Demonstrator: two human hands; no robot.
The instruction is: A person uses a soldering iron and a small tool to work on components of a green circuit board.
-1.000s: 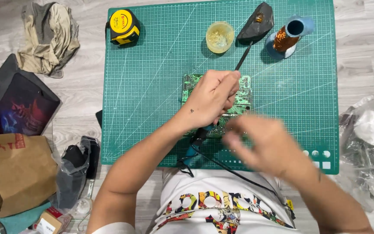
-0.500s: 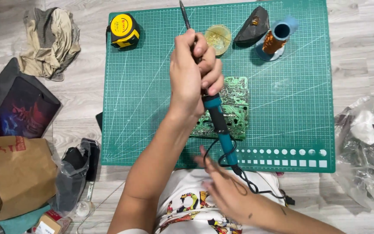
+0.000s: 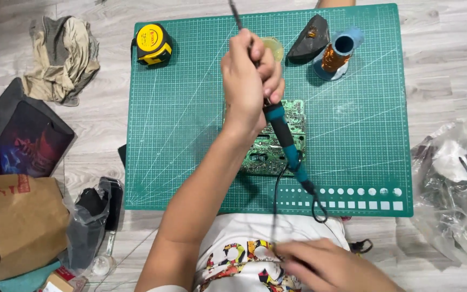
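The left hand (image 3: 252,73) grips the teal-handled soldering iron (image 3: 282,132) raised over the green circuit board (image 3: 277,148), tip to be lowered onto a joint, while the blurred right hand (image 3: 320,265), below the board, has a grip that cannot be told.

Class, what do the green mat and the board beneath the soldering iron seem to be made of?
Mat: likely matte rubbery plastic, judging by its flat, dull, white-gridded surface. Board: probably rigid laminate, green-coated with fine pale markings. Soldering iron: teal plastic-looking handle, dark metal tip.
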